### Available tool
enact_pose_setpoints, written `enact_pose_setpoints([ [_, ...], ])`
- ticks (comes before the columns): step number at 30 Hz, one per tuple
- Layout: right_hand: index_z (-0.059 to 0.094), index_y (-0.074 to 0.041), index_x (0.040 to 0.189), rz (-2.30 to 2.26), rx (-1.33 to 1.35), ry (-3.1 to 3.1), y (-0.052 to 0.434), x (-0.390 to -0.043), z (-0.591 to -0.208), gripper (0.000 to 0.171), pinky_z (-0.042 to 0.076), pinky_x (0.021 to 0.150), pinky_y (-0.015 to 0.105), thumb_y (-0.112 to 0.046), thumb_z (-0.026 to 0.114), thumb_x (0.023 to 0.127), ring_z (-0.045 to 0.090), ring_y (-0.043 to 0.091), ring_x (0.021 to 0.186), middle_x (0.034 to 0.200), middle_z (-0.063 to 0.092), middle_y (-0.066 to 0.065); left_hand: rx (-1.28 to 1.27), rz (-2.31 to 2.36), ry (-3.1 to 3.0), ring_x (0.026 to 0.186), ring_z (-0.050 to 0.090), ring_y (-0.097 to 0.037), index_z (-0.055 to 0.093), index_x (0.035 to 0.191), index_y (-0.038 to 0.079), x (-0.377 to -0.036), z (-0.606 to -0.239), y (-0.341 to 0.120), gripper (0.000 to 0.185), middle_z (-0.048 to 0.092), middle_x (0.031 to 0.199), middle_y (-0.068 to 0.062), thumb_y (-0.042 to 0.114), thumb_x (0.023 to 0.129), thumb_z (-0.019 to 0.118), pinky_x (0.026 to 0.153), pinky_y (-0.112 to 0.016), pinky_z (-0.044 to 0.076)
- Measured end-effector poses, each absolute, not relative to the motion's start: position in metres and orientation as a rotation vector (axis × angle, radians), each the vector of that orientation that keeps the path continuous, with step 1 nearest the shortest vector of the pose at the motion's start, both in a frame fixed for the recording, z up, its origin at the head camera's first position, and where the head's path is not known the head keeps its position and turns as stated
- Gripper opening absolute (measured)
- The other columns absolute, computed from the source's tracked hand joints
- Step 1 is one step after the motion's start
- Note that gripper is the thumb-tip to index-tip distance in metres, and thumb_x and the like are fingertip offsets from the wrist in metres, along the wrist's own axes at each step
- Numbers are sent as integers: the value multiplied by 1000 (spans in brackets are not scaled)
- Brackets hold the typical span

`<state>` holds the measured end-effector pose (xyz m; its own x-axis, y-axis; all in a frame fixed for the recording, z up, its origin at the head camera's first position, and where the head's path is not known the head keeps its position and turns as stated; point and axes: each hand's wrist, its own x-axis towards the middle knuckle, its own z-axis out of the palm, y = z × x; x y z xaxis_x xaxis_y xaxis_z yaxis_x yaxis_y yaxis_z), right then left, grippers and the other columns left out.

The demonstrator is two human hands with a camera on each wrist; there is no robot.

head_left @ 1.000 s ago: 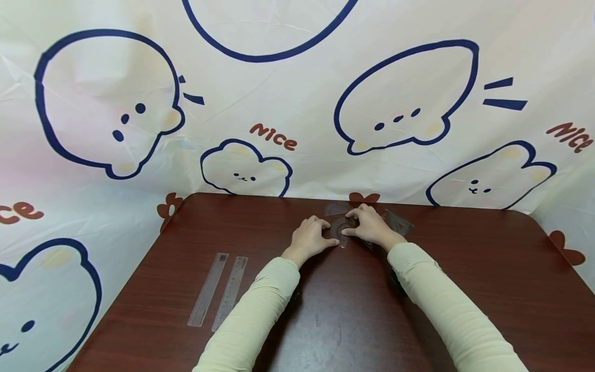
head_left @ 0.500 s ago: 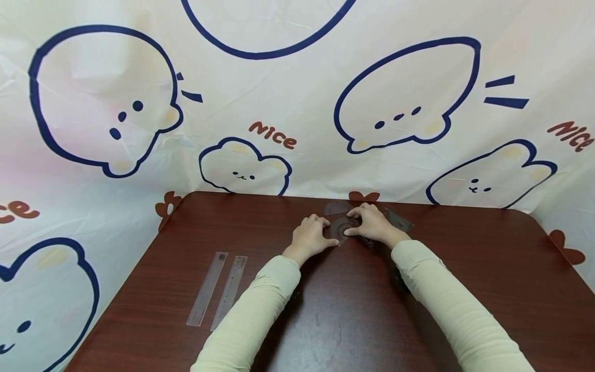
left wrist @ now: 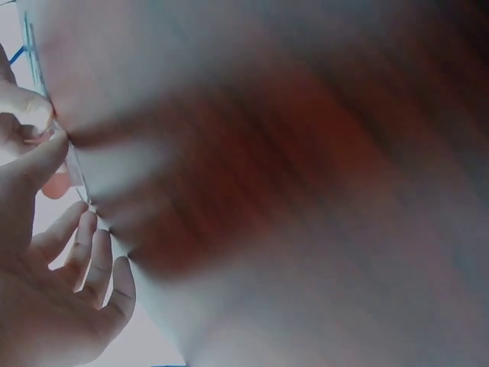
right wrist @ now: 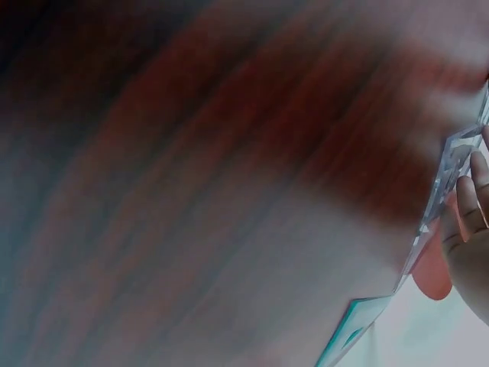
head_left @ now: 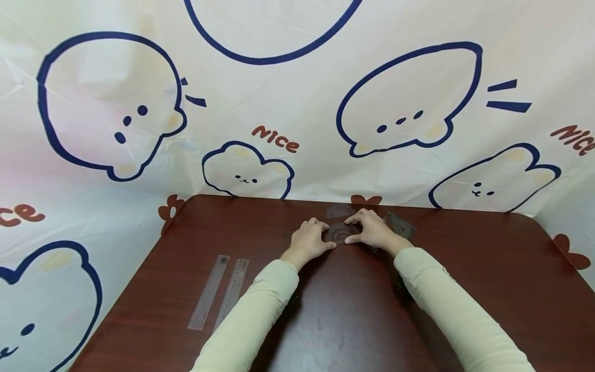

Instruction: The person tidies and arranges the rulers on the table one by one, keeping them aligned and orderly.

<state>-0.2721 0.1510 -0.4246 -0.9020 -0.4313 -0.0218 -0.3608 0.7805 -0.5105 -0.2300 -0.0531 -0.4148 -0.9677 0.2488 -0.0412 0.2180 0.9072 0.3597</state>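
A clear protractor [head_left: 339, 232] lies flat near the far edge of the table, between both hands. My left hand [head_left: 308, 240] holds its left side, thumb at the near corner and forefinger farther up. At its right side, my right hand [head_left: 374, 231] holds it with thumb and forefinger. In the left wrist view, the left hand [left wrist: 69, 252] has its fingertips down at the tabletop. A second protractor [head_left: 338, 210] lies just behind. Beyond the right hand is a greenish set square [head_left: 401, 225]; another clear piece is mostly hidden under that hand.
Two clear rulers, a left one [head_left: 209, 292] and a right one [head_left: 233, 289], lie side by side on the left of the dark wooden table [head_left: 334, 320]. The left sleeve covers the right ruler's near end. A printed cloth [head_left: 316, 103] hangs behind the table's far edge.
The protractor between the hands has turned slightly. My right hand has shifted a little, its thumb now at the protractor's near right corner. The left hand stays nearly in place.
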Motion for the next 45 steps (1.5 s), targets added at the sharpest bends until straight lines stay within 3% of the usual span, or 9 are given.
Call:
enact_pose_setpoints([
  [4, 69, -7, 122, -739, -640, 2833, 152, -268, -423, 46, 42, 97, 52, -28, 82, 83, 49, 33, 116, 121, 56, 12, 400, 466, 2984, 113, 53, -24, 63, 133, 15, -228, -414, -54, 51, 56, 124, -5, 42, 91, 71, 88, -44, 49],
  [17, 71, -6, 119, -395, -1025, 2936, 149, -264, -424, 40, 50, 84, 41, -32, 74, 90, 60, 23, 95, 108, 59, 5, 455, 420, 2935, 121, 51, -25, 64, 133, 17, -228, -411, -65, 54, 53, 132, -4, 47, 89, 72, 93, -47, 47],
  [26, 69, -4, 120, -207, -1200, 2973, 154, -266, -428, 41, 49, 89, 43, -35, 70, 93, 60, 24, 100, 111, 59, 7, 503, 442, 2932, 119, 52, -25, 63, 134, 17, -231, -414, -65, 54, 53, 130, -5, 46, 89, 72, 92, -44, 48],
  [33, 65, -4, 129, -140, -1247, 2954, 155, -266, -431, 47, 48, 88, 41, -38, 66, 96, 58, 21, 98, 110, 56, 6, 614, 361, 2939, 116, 54, -23, 63, 134, 15, -233, -415, -68, 53, 55, 126, -5, 46, 92, 69, 90, -41, 49],
  [45, 65, -4, 126, 54, -1354, 2946, 154, -268, -429, 48, 49, 90, 41, -43, 58, 100, 60, 24, 101, 115, 56, 9, 636, 445, 2901, 111, 54, -23, 62, 134, 15, -235, -407, -76, 56, 56, 123, -6, 45, 88, 74, 89, -42, 48],
])
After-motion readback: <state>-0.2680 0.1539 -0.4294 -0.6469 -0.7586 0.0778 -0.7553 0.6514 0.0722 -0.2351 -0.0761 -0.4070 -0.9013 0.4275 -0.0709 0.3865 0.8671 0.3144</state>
